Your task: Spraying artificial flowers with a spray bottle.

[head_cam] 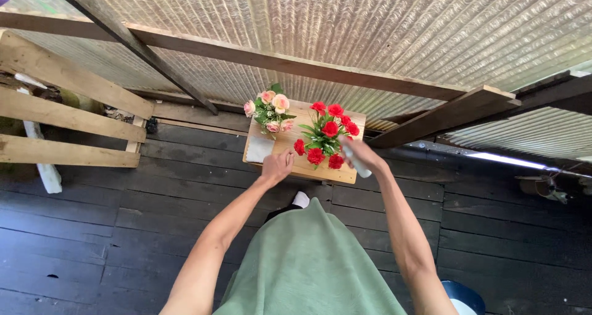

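From the head camera I look straight down at a small wooden table (320, 172) in the centre of the frame, standing on dark floor planks (111, 228). My left hand (277, 165) sits at the table's near edge, just left of centre, fingers curled loosely against the wood; I cannot tell whether it has anything in its grasp. My right hand (361, 156) is at the right side of the table, closed around a pale, slim cylinder (357, 165) whose lower end sticks out below the fingers. That hand is right beside the bunch of red flowers (327, 136), which stands in the middle of the tabletop with green leaves spreading under the blooms. Its container is hidden by the blossoms.

To the upper left of the table stands a second bunch, pink and cream flowers (270, 111), near the far corner. Just below it, at the table's left edge, lies a white cloth (259, 148), close to my left hand but apart from it.

My green garment (308, 265) fills the bottom centre. A wooden pallet (68, 111) leans at the left of the frame, corrugated sheeting (370, 37) crossed by timber beams (277, 61) covers the top, and a blue rounded object (464, 293) peeks out at the lower right.
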